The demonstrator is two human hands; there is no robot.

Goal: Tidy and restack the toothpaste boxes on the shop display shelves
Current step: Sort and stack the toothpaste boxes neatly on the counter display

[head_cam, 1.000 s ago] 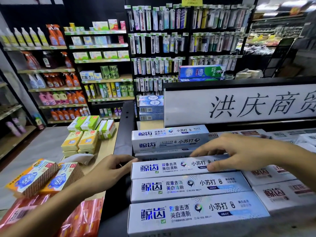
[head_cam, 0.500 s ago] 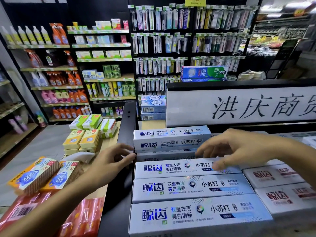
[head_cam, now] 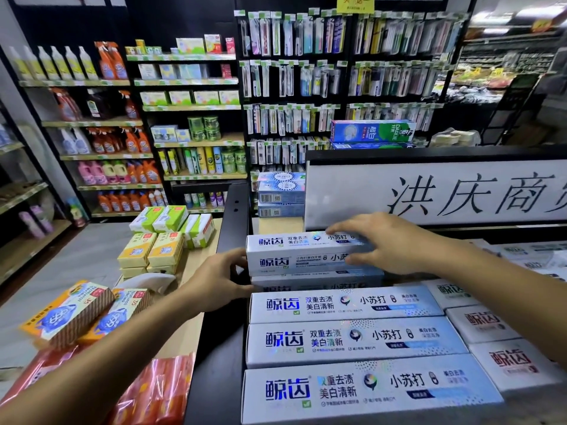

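I get a bright, even picture under overhead shop lighting; the ceiling lights point(head_cam: 521, 16) at upper right blow out into white streaks. The white sign board point(head_cam: 429, 194) glares a little, and the near toothpaste boxes point(head_cam: 352, 342) catch a rainbow sheen on their foil print, which stays sharp. The wearer's right hand point(head_cam: 389, 243) throws only a soft shadow on the top toothpaste box point(head_cam: 291, 256). The toothbrush racks point(head_cam: 322, 72) look smeared and soft. The left shelves point(head_cam: 86, 124) bow with the wide lens.
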